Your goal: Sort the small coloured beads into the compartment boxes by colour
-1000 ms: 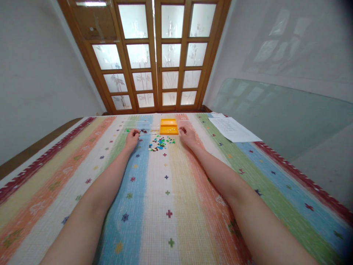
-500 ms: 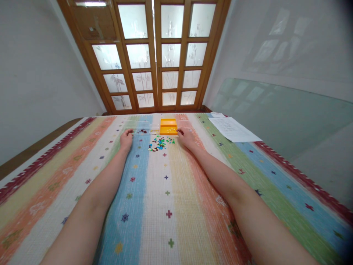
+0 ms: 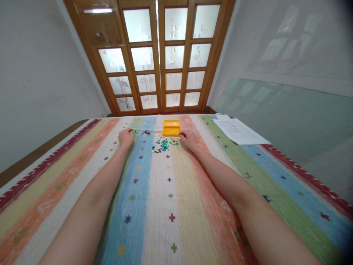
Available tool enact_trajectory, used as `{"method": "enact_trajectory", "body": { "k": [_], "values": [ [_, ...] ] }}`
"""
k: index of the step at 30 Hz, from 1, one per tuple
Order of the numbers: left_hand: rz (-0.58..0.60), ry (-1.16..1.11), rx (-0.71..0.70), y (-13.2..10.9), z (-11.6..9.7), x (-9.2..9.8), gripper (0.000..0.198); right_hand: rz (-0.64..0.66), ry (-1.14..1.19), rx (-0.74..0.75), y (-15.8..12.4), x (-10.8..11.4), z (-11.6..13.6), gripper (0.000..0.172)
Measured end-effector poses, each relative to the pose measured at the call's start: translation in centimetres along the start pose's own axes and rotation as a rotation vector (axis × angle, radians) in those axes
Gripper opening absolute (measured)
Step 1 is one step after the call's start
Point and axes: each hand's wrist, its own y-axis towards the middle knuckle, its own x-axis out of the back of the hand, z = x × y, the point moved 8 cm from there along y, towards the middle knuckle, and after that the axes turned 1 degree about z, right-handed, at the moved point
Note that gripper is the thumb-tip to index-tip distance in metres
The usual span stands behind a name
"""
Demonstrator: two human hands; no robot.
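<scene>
My left hand (image 3: pixel 126 137) rests at the left end of a clear divided tray (image 3: pixel 149 125), its fingertips curled together near small green pieces (image 3: pixel 135 132). Dark red pieces (image 3: pixel 146 133) lie in the compartment beside them. At the front right corner of a yellow box (image 3: pixel 172 121) is my right hand (image 3: pixel 189 140), thumb and fingers pinched; what they hold, if anything, is too small to make out. Small pale pieces (image 3: pixel 174 131) lie inside the yellow box. In front of it spreads a loose pile of blue, green and dark pieces (image 3: pixel 163 144) on the cloth.
A striped tablecloth (image 3: pixel 160 206) covers the table. White printed sheets (image 3: pixel 239 131) lie at the back right. Behind my right hand is another clear tray part (image 3: pixel 188 126) with a blue piece in it. Glazed wooden doors (image 3: pixel 162 55) stand beyond the table.
My left hand has drawn slightly left, uncovering the green pieces in the clear tray. My right hand stays by the yellow box. The whole view has shifted a little.
</scene>
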Motion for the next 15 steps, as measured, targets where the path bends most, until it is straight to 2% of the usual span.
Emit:
{"method": "enact_trajectory", "body": {
  "k": [7, 13, 15],
  "values": [
    [0.229, 0.090, -0.144, 2.2, -0.3, -2.2, 0.022, 0.016, 0.056, 0.037, 0.0, -0.4, 0.2, 0.025],
    [0.291, 0.152, -0.110, 3.0, 0.0, -3.7, 0.014, 0.023, 0.040, 0.040, 0.0, -0.6, 0.0, 0.026],
    [0.285, 0.089, -0.152, 3.0, -0.3, -4.0, 0.016, 0.023, 0.038, 0.046, -0.1, -0.6, 0.2, 0.027]
  ]
}}
